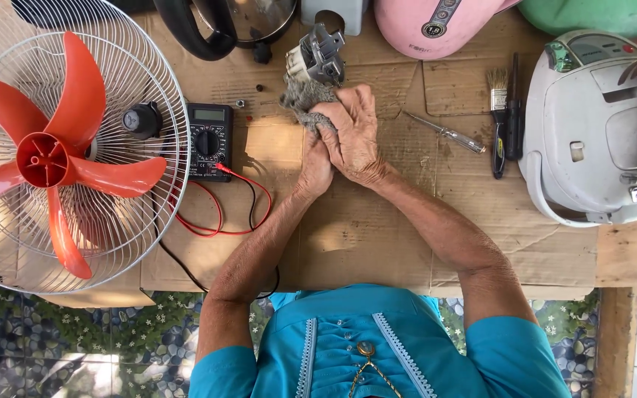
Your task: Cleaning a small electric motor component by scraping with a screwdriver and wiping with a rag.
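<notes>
Both hands close around a grey rag [305, 99] wrapped on a small fan motor [317, 60] at the cardboard-covered bench's [377, 236] far edge: the right hand [354, 133] over the left hand [315, 161], fingers curled tight. Wiping appears underway; steady grip needed next.

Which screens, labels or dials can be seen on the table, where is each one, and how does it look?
Meter: left of the hands, black box, grey screen on top, round dial below, red and black wires.
Pink appliance: top edge, round dark label with pale rim.
White appliance: right side, silver panel with small red and green buttons.
Fan: far left, red blades, round black knob on its cage.
</notes>
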